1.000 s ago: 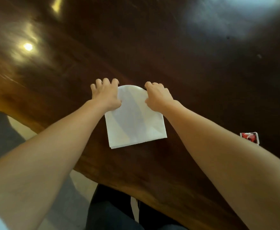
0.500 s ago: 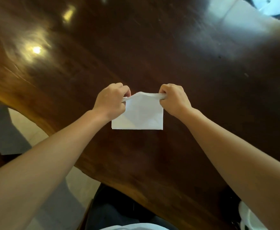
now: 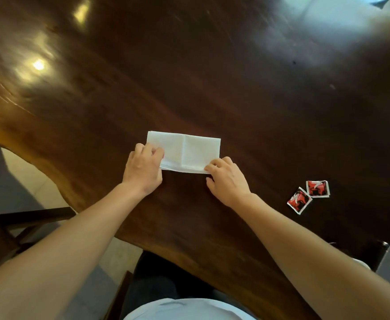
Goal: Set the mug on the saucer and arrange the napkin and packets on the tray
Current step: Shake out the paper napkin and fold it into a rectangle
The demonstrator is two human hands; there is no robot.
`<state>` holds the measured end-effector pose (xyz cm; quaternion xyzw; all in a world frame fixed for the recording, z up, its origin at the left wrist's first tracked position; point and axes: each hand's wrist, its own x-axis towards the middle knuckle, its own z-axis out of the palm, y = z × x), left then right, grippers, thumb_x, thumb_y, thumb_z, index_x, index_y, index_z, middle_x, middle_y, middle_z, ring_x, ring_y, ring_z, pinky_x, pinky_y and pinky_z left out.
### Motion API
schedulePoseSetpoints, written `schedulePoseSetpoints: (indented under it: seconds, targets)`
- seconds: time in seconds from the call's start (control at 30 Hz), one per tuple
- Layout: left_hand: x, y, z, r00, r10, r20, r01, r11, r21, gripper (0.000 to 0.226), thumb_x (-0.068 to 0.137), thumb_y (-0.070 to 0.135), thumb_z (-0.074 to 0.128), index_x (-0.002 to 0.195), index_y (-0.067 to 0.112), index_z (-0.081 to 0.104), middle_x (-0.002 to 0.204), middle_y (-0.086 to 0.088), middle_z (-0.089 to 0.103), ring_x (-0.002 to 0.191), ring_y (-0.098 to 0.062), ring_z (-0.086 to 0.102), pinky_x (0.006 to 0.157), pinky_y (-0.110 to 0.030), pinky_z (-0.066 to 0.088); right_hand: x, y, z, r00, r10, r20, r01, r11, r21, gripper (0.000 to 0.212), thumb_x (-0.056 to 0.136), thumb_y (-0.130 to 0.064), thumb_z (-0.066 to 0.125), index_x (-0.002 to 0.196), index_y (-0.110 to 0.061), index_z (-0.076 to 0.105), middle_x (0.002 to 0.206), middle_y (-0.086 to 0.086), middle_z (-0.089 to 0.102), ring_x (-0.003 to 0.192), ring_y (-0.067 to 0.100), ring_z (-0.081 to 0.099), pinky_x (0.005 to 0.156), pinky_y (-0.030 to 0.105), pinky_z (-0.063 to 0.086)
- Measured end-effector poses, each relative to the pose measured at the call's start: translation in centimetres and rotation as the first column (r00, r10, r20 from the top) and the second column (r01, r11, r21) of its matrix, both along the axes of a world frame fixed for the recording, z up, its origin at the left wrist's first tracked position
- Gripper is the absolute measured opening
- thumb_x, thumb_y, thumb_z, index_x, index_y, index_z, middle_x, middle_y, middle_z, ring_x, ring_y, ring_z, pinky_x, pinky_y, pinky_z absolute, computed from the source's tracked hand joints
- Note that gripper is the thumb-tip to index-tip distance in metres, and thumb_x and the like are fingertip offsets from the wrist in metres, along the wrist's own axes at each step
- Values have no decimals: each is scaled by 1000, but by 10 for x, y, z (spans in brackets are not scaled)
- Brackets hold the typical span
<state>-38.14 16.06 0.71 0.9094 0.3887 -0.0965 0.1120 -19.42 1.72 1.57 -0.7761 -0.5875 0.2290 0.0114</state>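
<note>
Head view: napkin [image 3: 190,151], white and folded into a flat rectangle with a vertical crease near its middle, lies on the dark polished wooden table [image 3: 247,93] and serves as the landmark. Left hand [image 3: 143,168] rests on the napkin's left near corner, palm down, fingers curled loosely over the paper; whether they pinch the layers or merely press on them cannot be told. Right hand [image 3: 226,179] sits at the napkin's right near corner, its fingertips [image 3: 209,168] bent and touching the stacked edge, the thumb lying on the wood just below that edge; a true grip cannot be confirmed here either. Both bare forearms run from the hands toward the camera. Two red, black and white packets [image 3: 308,196] lie flat on the table well to the right of the napkin and slightly nearer the person, their corners touching or all but touching. Bright reflections mark the tabletop far left of and beyond the napkin. Below the table's wavy near edge, dark trousers and pale floor show.
</note>
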Motion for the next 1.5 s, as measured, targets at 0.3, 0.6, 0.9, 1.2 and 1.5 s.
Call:
schedulePoseSetpoints:
  seconds: [0.3,0.6,0.9,1.2,1.5]
  targets:
    - [29,10,-7,996,-39,78,40,999,-15,54,94,31,54,144,13,43,157,-16,33,149,-35,24,117,-49,29,-12,47,6,993,-113,-37,116,987,111,33,98,-19,49,127,-10,62,129,8,62,124,30,50,100,40,42]
    - [24,12,-53,994,-61,-91,64,997,30,67,103,49,21,159,20,-2,169,-8,-2,155,-28,-4,125,-51,6,-33,65,-47,996,-25,-85,20,998,-58,64,104,-54,8,155,-23,-14,168,1,-16,152,22,-23,124,49,-9]
    - [25,5,-60,996,45,-71,-39,996,77,74,102,55,14,159,8,3,168,-11,6,156,-25,2,125,-48,8,22,25,-62,992,-35,122,48,993,-107,66,102,-55,2,152,-23,-25,166,-5,-23,151,23,-27,123,53,-13]
    - [13,-54,-50,982,168,-83,-169,985,-13,85,101,58,19,156,-4,3,166,-24,2,155,-35,1,124,-52,13,84,60,-56,936,295,194,-272,952,-138,69,100,-62,6,153,-29,-24,166,-8,-21,153,25,-22,122,59,-8]
    - [14,-138,-23,996,87,-9,-88,986,-140,66,97,56,39,147,13,45,156,-16,41,133,-36,47,105,-51,39,85,114,-41,907,28,420,44,986,-162,79,96,-70,16,158,-30,-11,169,10,-8,153,41,-15,115,65,-14]
